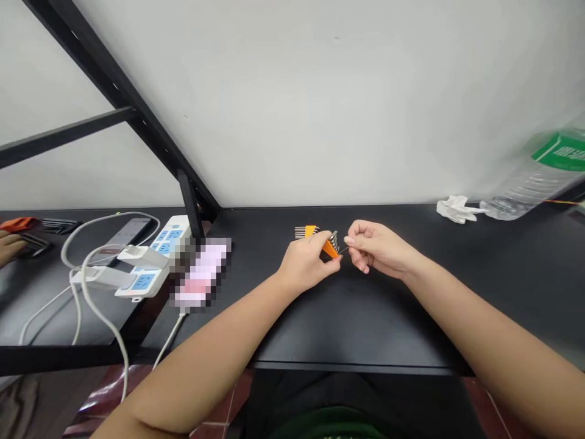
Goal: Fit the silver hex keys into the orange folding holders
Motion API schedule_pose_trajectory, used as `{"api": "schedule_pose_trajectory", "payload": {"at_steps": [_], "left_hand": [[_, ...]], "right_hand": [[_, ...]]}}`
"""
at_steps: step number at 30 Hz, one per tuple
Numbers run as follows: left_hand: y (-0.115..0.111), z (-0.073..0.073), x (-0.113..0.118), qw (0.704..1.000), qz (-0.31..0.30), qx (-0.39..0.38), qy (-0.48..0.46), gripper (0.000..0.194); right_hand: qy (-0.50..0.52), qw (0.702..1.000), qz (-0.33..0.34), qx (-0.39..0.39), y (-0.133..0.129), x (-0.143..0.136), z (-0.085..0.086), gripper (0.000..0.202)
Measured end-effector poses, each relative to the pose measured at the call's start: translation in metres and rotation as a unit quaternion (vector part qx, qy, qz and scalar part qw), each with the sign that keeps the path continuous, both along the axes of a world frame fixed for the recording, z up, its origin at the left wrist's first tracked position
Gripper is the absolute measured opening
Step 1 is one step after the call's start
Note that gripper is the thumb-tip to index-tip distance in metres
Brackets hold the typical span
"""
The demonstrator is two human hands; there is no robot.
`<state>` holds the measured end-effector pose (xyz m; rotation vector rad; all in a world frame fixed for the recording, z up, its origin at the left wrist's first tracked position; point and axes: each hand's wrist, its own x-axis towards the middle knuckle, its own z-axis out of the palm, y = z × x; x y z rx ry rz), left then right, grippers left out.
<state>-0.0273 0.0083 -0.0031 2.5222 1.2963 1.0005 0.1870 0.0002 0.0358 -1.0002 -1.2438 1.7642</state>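
Observation:
My left hand (307, 261) is wrapped round an orange holder (329, 249) with several metal hex keys fanned out of it. Right beside it, my right hand (377, 247) pinches one thin hex key (343, 249) between thumb and forefinger, its far end close to the holder. Behind my left hand, a second holder (311, 230), yellow-orange with several silver keys, lies on the black table (347, 323).
A pixelated phone (203, 274) with a cable lies left of my arm. Further left are a white power strip (158, 256), another phone (130, 238) and a person's hand (10, 247) by an orange holder. Crumpled tissue (457, 209) and a plastic bottle (525, 183) are at the back right.

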Motion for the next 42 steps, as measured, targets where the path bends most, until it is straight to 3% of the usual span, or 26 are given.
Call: {"api": "schedule_pose_trajectory", "payload": {"at_steps": [5,8,14,21,25,28,31,34,36,39,42], "left_hand": [[-0.005,0.004,0.003,0.997,-0.038,-0.006,-0.065,0.028],[-0.007,0.006,0.003,0.995,-0.054,0.006,-0.079,0.028],[-0.006,0.007,0.003,0.991,-0.054,-0.095,-0.078,0.028],[-0.004,0.006,0.007,0.990,-0.076,-0.118,-0.033,0.028],[-0.003,0.005,0.008,0.980,-0.125,-0.148,-0.039,0.042],[0.008,0.004,0.000,0.985,-0.114,-0.124,-0.038,0.051],[0.027,0.002,-0.016,0.997,-0.048,-0.059,0.002,0.056],[0.046,0.000,-0.031,0.996,0.026,-0.064,0.058,0.059],[0.052,-0.001,-0.037,0.989,0.043,-0.102,0.093,0.061],[0.054,-0.002,-0.039,0.984,0.049,-0.123,0.121,0.057],[0.052,-0.003,-0.037,0.983,0.052,-0.127,0.118,0.048]], "right_hand": [[-0.040,0.997,0.057,0.035,0.001,-0.005,-0.012,0.041],[-0.086,0.994,0.047,0.052,0.004,-0.007,-0.019,0.044],[-0.152,0.978,0.049,0.132,0.004,-0.009,-0.024,0.035],[-0.263,0.933,-0.038,0.243,0.005,-0.012,-0.031,0.016],[-0.321,0.908,-0.064,0.260,0.009,-0.005,-0.028,0.004],[-0.388,0.858,-0.061,0.332,0.013,0.008,-0.022,0.006],[-0.539,0.741,-0.083,0.391,0.020,0.028,-0.018,0.008],[-0.666,0.655,-0.096,0.343,0.027,0.047,-0.019,0.012],[-0.708,0.635,-0.091,0.295,0.032,0.057,-0.021,0.013],[-0.725,0.639,-0.076,0.244,0.034,0.062,-0.022,0.014],[-0.695,0.657,-0.088,0.279,0.031,0.053,-0.022,0.020]]}}
